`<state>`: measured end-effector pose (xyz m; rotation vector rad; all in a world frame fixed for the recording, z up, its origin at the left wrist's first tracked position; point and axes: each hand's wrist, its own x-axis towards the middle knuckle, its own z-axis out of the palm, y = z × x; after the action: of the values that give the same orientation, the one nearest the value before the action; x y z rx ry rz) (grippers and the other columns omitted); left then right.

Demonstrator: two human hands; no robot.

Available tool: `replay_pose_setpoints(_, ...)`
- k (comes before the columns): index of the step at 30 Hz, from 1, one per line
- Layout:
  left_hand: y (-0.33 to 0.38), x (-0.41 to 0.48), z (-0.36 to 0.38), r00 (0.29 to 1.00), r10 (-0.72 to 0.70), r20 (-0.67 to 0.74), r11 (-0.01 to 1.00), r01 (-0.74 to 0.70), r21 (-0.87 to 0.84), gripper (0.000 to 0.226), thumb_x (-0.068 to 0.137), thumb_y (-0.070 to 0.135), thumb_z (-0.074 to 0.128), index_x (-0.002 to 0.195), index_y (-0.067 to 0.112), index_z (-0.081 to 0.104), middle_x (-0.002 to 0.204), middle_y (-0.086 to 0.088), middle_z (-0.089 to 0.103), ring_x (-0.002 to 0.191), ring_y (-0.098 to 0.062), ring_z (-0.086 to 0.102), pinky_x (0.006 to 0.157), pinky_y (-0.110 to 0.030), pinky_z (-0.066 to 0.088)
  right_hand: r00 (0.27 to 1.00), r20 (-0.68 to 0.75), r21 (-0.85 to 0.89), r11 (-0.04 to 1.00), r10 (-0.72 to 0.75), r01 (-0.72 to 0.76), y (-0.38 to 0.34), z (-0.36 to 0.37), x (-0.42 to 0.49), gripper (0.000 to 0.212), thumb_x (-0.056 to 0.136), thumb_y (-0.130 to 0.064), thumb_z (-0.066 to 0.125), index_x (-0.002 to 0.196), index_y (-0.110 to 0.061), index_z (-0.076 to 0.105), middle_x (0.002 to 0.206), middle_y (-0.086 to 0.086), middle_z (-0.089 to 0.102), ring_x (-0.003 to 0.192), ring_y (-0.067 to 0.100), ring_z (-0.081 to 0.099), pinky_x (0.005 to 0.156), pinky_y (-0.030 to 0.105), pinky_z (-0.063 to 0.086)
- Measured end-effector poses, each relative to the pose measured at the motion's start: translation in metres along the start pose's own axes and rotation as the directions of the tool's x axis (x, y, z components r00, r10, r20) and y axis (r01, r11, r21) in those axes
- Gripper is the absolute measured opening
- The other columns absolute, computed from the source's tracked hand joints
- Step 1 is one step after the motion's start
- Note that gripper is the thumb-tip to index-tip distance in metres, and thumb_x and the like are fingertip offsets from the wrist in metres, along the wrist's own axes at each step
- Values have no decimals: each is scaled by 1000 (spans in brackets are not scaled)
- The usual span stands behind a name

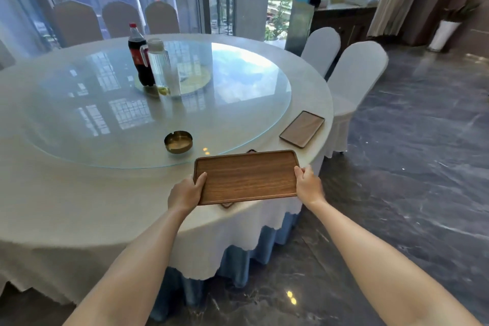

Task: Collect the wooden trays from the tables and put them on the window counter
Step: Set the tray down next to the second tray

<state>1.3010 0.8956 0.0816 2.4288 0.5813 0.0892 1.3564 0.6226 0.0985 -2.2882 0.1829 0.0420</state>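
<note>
The round desk [79, 193], draped in a white cloth over a blue skirt, fills most of the view, with a glass turntable [225, 103] set on its middle; the window counter [344, 8] that the trays are bound for seems to be the dark cabinet top far off at the right, under the window. On the turntable stand a cola bottle [139, 58], a clear jug [160, 66] and a brass ashtray [178, 142], all well clear of the work. At the near rim, a wooden tray [246, 177] is held level over the cloth, with the corner of what looks like another tray beneath it [227, 204], though I cannot tell whether the two touch. The left hand [185, 192] is closed on the left short edge, thumb on top, and the right hand [308, 182] is closed on the right short edge. A second tray [302, 128] lies flat on the cloth further along the rim, untouched. To do this step well, I would keep both grips even so the tray stays flat, lift straight up before swinging away from the ashtray, and stack trays squarely, edges aligned, before carrying them past the covered chairs [354, 79].
</note>
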Motion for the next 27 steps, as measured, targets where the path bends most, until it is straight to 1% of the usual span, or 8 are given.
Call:
replay_pose_setpoints(3,3,32,13,999,-45,-22,999,45,4,53,95,46,31,98,4,63,106,-21,67,98,-39,59,70,-34,37,998,61,-4,1000,-24,24,-4,13,48,33,98,-37,27,100,-9,44,74,-1,50,67,16,49,57,30,35)
replay_pose_setpoints(6,5,60,30,990,-124,-67,992,124,3,53,96,44,28,97,4,63,107,-22,66,99,-40,59,71,-35,36,989,135,-30,997,-60,65,-8,30,99,35,98,-37,26,104,-8,45,89,9,56,78,24,51,68,34,39)
replay_pose_setpoints(9,8,79,50,967,-231,-107,973,232,4,54,98,40,24,100,2,63,110,-24,65,102,-41,57,75,-36,37,967,240,-111,987,-87,116,-9,47,147,42,98,-37,24,112,-4,46,99,17,61,85,31,53,70,35,37)
replay_pose_setpoints(12,12,88,69,917,-369,-150,928,374,0,55,99,37,22,103,-1,61,113,-26,63,105,-41,56,81,-39,41,922,374,-191,964,-103,185,-11,63,190,42,99,-35,25,116,-2,45,115,24,60,105,39,55,80,41,40)
replay_pose_setpoints(14,14,88,80,881,-445,-162,892,452,8,54,99,36,21,106,0,60,114,-26,63,106,-41,56,85,-40,43,881,459,-242,938,-113,247,-12,71,210,39,99,-35,25,110,-3,45,116,27,60,108,42,55,85,44,42)
replay_pose_setpoints(18,20,81,99,810,-558,-179,823,568,4,53,99,36,19,103,1,59,110,-23,64,103,-39,57,82,-39,43,799,575,-296,866,-175,402,-12,83,236,28,99,-34,23,89,-11,35,111,27,61,103,42,55,73,41,36)
replay_pose_setpoints(23,20,61,120,765,-625,-157,775,632,-5,46,99,38,16,86,10,50,94,-16,65,78,-28,54,69,-34,42,692,694,-340,758,-197,557,8,98,249,30,100,-34,18,86,-11,31,102,23,64,91,39,60,63,36,34)
replay_pose_setpoints(27,14,53,134,747,-656,-111,746,664,53,42,99,38,15,83,14,46,88,-11,64,70,-22,52,64,-33,40,659,729,-347,727,-188,592,20,111,252,29,100,-33,18,85,-12,31,98,22,65,87,38,60,60,35,33)
